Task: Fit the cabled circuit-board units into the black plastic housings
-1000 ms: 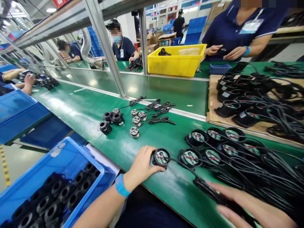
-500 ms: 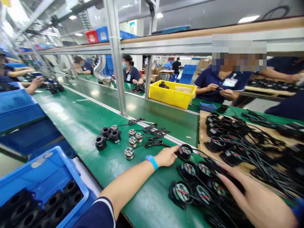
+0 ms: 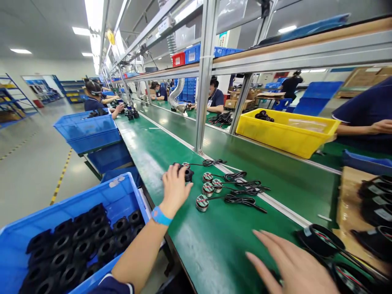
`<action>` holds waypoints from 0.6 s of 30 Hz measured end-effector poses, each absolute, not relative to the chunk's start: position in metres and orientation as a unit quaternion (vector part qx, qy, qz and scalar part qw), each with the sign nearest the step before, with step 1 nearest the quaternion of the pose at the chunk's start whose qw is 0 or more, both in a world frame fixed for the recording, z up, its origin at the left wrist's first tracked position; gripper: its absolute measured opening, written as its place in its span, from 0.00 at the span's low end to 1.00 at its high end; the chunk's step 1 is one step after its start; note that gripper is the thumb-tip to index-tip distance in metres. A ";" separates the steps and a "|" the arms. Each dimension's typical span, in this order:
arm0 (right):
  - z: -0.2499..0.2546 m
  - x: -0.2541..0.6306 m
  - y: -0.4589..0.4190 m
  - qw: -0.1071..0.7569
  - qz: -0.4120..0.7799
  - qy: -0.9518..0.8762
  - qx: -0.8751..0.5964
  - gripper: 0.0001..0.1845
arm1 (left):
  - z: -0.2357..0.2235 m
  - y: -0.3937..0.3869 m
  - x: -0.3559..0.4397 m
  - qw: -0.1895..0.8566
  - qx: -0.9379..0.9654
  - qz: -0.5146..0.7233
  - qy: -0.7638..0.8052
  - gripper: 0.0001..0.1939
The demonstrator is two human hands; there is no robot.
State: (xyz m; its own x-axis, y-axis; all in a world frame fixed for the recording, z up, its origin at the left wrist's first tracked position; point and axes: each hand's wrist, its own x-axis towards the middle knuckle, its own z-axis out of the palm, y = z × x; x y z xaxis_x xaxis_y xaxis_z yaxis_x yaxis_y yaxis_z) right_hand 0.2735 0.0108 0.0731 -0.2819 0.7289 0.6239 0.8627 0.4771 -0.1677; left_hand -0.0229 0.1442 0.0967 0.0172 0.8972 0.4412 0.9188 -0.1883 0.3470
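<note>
My left hand (image 3: 175,192), wearing a blue wristband (image 3: 161,216), reaches over a small group of black plastic housings (image 3: 188,175). Its fingers curl down around one housing, which is mostly hidden beneath the palm. Just to the right stand several small round motor cores with green circuit boards (image 3: 202,202), each trailing a bundled black cable (image 3: 241,200). My right hand (image 3: 294,261) hovers at the lower right, fingers stretched out and holding nothing. Beside it are black housings fitted with boards and red wires (image 3: 320,241).
A blue bin (image 3: 122,179) full of black housings stands at the left of the green bench (image 3: 214,245). Across the line is a yellow bin (image 3: 281,134). A metal post (image 3: 204,81) rises from the bench. Co-workers (image 3: 364,106) sit opposite and farther along.
The view has swung left. My left hand has left the assembled housing on the right and moved onto the loose housings. My right hand has come away from the cables, fingers spread.
</note>
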 end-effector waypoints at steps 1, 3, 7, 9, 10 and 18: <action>0.069 0.252 0.022 0.295 -0.109 -0.805 -0.503 0.27 | 0.095 0.150 -0.041 0.017 -0.688 -0.289 -0.665 0.31; 0.061 0.209 0.049 0.248 -0.094 -0.799 -0.540 0.29 | 0.089 0.160 -0.068 -0.008 -0.661 -0.275 -0.699 0.31; 0.042 0.153 0.102 0.233 -0.072 -0.781 -0.574 0.29 | 0.084 0.161 -0.092 -0.094 -0.651 -0.271 -0.703 0.19; 0.035 0.145 0.115 0.233 -0.054 -0.777 -0.582 0.26 | 0.083 0.151 -0.097 -0.148 -0.653 -0.285 -0.686 0.15; 0.033 0.145 0.117 0.234 -0.043 -0.777 -0.583 0.24 | 0.082 0.145 -0.098 -0.181 -0.655 -0.293 -0.672 0.14; 0.032 0.178 0.052 0.260 0.065 -0.808 -0.524 0.20 | 0.050 0.075 -0.077 -0.532 -0.546 -0.349 -0.545 0.38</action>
